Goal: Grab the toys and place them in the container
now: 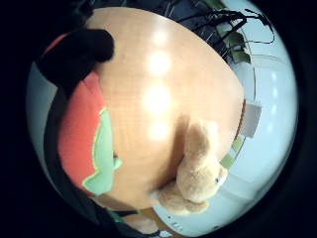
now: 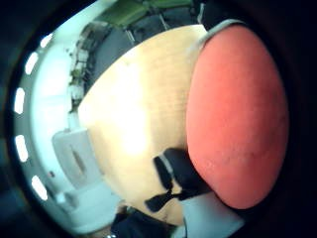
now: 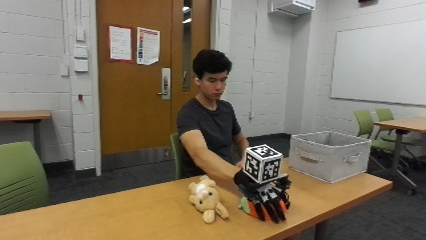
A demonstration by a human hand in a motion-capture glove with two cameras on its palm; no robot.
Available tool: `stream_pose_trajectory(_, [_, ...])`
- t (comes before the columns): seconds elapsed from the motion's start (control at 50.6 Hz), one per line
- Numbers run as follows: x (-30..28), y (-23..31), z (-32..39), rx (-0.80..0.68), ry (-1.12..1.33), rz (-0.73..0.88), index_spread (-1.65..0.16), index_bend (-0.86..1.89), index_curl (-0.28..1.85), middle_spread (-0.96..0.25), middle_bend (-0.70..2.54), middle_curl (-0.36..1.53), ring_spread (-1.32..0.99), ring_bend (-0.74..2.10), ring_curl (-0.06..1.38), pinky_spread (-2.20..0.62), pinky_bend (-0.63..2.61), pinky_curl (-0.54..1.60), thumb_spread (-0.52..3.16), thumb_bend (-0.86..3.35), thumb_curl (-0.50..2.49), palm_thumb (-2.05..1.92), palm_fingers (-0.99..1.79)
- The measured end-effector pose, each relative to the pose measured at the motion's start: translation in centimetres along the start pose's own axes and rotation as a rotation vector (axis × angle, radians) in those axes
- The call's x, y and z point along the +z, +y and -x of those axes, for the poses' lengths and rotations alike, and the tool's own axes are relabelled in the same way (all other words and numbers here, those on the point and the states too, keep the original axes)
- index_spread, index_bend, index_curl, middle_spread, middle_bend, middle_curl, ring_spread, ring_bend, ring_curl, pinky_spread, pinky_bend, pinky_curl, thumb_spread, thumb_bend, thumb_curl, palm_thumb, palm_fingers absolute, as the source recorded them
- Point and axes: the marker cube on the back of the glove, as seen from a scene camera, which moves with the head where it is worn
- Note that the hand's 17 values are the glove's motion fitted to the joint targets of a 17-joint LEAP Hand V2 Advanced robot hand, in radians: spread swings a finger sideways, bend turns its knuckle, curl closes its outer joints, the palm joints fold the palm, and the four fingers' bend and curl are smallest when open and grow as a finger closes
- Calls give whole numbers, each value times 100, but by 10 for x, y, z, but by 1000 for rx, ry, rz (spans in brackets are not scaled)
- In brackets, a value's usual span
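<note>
A person sat behind the wooden table [image 3: 133,210] with the gloved right hand [image 3: 266,197] reached forward and down onto a red-orange plush toy with green trim [image 3: 247,207]. The black fingers [image 3: 274,207] were curled over the toy's top and front, gripping it where it sat on the tabletop, near the front edge.

Just beside it, at about nine o'clock from the hand, a tan teddy bear [image 3: 207,198] lay on its back on the table, apart from the glove. The little-finger-side palm view showed the same bear [image 1: 198,168] lying on the wood across from the red toy [image 1: 81,134].

The grey fabric container [image 3: 329,155] stood well away at about two o'clock from the hand, toward the table's far end.
</note>
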Motion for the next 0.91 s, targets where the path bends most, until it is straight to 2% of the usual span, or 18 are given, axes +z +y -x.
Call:
stream_pose_trajectory(0.04, [-2,2,1,4,-9,-17,-39,27,49,-7,17,35,-15,67,23,-4,105,32,98,3,23,8,16])
stream_pose_trajectory(0.158, [-5,11,10,9,34,-95,-40,35,53,-14,29,38,-26,70,23,-14,92,28,112,10,27,22,37])
stream_pose_trajectory(0.178, [-6,12,12,9,49,-100,-40,36,54,-16,32,39,-28,73,24,-17,94,29,114,12,28,26,49])
stream_pose_trajectory(0.198, [-7,12,13,7,64,-100,-40,31,52,-19,38,41,-31,80,26,-22,101,30,115,17,31,34,73])
stream_pose_trajectory(0.237, [-9,13,14,5,90,-84,-41,24,50,-23,38,41,-34,83,25,-27,102,28,116,20,34,41,80])
stream_pose_trajectory(0.336, [-17,21,17,12,93,-47,-42,19,55,-31,51,47,-41,100,33,-36,99,31,100,26,44,59,104])
stream_pose_trajectory(0.475, [-50,34,18,14,9,-66,-43,19,63,-36,66,56,-42,112,42,-40,95,34,83,26,52,64,114])
stream_pose_trajectory(0.633, [-125,53,38,1,-13,-148,-46,23,73,-39,76,64,-42,116,46,-42,92,36,70,24,60,64,114])
stream_pose_trajectory(0.811, [-235,93,107,-116,-78,-315,-48,25,83,-40,81,69,-43,117,48,-43,93,38,59,24,69,63,111])
stream_pose_trajectory(0.91, [-274,112,160,-197,-96,-372,-49,24,88,-40,82,71,-43,117,50,-44,94,39,54,23,73,62,110])
